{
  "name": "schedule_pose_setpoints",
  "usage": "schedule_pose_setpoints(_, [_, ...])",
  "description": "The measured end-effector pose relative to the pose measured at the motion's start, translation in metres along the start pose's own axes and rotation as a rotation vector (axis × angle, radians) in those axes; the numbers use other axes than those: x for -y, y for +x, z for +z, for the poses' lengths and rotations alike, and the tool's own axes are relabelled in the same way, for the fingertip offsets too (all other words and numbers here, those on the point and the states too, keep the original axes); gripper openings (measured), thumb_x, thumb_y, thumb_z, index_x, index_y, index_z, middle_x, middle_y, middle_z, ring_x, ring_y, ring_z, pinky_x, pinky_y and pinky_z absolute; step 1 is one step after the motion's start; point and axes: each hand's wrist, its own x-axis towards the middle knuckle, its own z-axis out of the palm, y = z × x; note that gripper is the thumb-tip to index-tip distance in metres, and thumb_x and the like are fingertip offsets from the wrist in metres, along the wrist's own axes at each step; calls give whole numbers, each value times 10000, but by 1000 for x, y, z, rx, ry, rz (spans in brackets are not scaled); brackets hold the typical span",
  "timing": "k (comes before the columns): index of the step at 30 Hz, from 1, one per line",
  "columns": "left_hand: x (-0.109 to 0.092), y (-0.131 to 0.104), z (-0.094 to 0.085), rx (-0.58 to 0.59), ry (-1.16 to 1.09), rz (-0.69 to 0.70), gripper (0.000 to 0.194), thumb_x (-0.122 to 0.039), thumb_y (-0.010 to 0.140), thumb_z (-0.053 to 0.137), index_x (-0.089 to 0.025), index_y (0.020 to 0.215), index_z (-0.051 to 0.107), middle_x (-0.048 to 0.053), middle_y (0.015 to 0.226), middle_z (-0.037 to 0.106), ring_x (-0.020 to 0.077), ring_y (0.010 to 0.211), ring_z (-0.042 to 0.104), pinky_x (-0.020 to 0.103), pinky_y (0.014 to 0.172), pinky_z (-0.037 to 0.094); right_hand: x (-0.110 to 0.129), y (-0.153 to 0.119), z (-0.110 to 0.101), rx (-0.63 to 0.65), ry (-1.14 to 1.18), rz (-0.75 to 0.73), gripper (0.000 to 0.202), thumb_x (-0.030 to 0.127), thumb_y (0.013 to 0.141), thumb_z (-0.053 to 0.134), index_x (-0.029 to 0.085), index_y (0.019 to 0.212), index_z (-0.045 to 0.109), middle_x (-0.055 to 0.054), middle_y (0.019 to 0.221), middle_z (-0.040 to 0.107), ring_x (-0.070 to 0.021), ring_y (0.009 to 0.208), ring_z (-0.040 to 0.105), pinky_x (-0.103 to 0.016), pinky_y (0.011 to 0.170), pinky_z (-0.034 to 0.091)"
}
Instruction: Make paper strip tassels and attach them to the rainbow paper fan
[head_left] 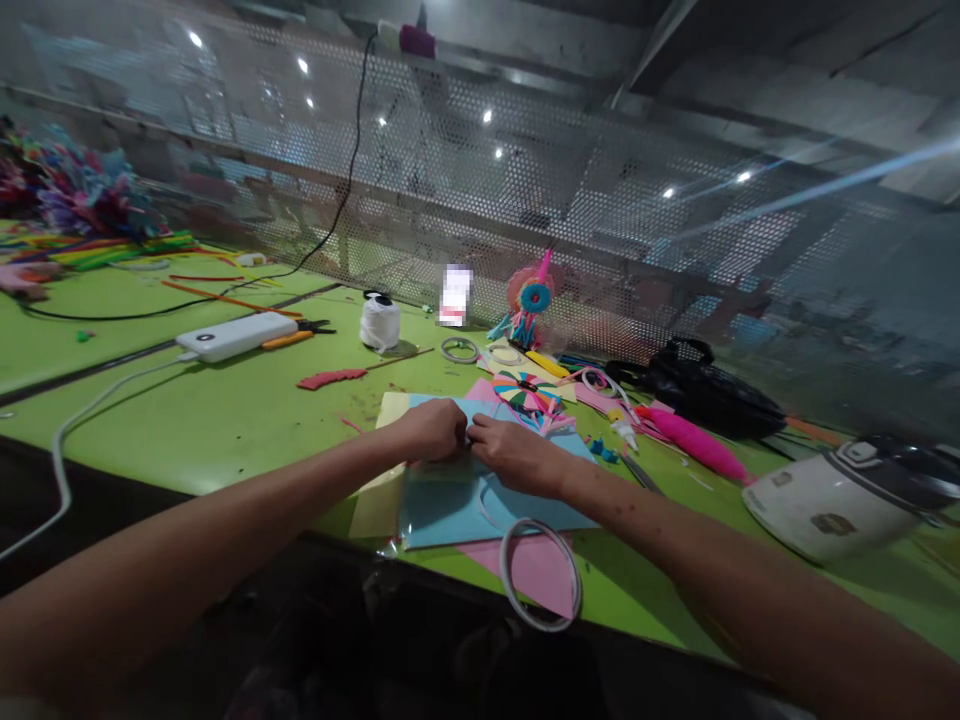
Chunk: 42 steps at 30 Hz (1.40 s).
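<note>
My left hand (433,428) and my right hand (512,452) meet fingertip to fingertip over a stack of coloured paper sheets, with a light blue sheet (450,505) on top. Both pinch something small between them; what it is I cannot tell. A white ring (541,572) lies on a pink sheet (541,570) just in front of my right wrist. A multicoloured paper pinwheel (525,392) rests right behind the hands.
On the green table (225,420) lie a white power bank (236,336) with its cable, a spool of white thread (379,322), a red paper strip (330,379), a pink fluffy piece (697,443), a black bag (705,385) and a white pot (832,500). A perforated metal screen (525,180) stands behind.
</note>
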Motion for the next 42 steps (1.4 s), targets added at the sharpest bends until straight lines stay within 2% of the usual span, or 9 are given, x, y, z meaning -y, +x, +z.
schedule_pose_setpoints(6, [-12, -14, -1, -57, 63, 53, 194, -187, 701, 500, -179, 766, 683, 88, 768, 659, 209, 701, 584, 274, 556, 361, -12, 3, 1, -31, 256, 176, 209, 55, 809, 496, 118, 827, 694, -83, 820, 628, -141, 752, 543, -244, 702, 402])
schedule_pose_setpoints(9, [-15, -22, 3, -141, 145, 184, 192, -150, 753, 476, -149, 805, 661, 118, 844, 627, 241, 837, 550, 322, 671, 377, -12, 6, 8, -55, 277, 218, 189, 65, 801, 504, 97, 776, 689, -102, 786, 628, -164, 763, 549, -263, 703, 397])
schedule_pose_setpoints(14, [-12, -24, 7, -267, 327, 475, 158, -159, 818, 478, -145, 740, 615, 106, 819, 594, 235, 807, 495, 359, 663, 353, -11, 4, 13, -82, 351, 284, 186, 12, 729, 511, 83, 743, 683, -114, 815, 646, -168, 775, 556, -264, 715, 399])
schedule_pose_setpoints(20, [-4, -25, 12, -355, 359, 585, 189, -205, 851, 478, -149, 712, 593, 98, 825, 583, 219, 774, 452, 366, 667, 340, -18, 8, 11, -72, 501, 392, 204, -10, 667, 557, 90, 784, 692, -29, 697, 660, -112, 642, 561, -191, 584, 394])
schedule_pose_setpoints(23, [-1, -24, 13, -310, 280, 546, 197, -182, 850, 461, -145, 725, 608, 102, 816, 585, 217, 796, 462, 357, 703, 352, -19, 12, 11, -42, 547, 398, 213, -19, 663, 568, 91, 799, 691, -12, 694, 669, -95, 625, 570, -168, 557, 394])
schedule_pose_setpoints(25, [2, -22, 12, -215, 165, 432, 203, -177, 837, 460, -148, 720, 624, 98, 811, 592, 207, 811, 491, 331, 719, 365, -19, 13, 10, -22, 553, 385, 180, 3, 677, 583, 90, 790, 691, -12, 689, 673, -90, 621, 577, -162, 561, 398])
schedule_pose_setpoints(28, [7, -15, 7, -83, 43, 256, 179, -232, 795, 496, -178, 764, 664, 70, 786, 622, 166, 704, 542, 267, 617, 373, -17, 14, 7, -14, 508, 366, 152, 36, 689, 597, 85, 797, 692, -36, 720, 679, -104, 655, 585, -175, 592, 402])
schedule_pose_setpoints(32, [11, -3, -1, -6, 40, 132, 226, -325, 757, 505, -202, 805, 689, 67, 685, 654, 176, 560, 558, 253, 478, 309, -12, 14, 3, -16, 378, 329, 165, 40, 692, 561, 95, 786, 685, -85, 798, 680, -152, 740, 591, -225, 651, 399])
schedule_pose_setpoints(42, [-11, -3, -18, 149, 94, 49, 189, -218, 654, 538, -137, 743, 684, 155, 718, 685, 239, 595, 617, 266, 461, 331, 14, 11, 0, 50, -7, 157, 221, 43, 756, 448, 46, 844, 651, -190, 864, 648, -243, 796, 587, -312, 622, 386])
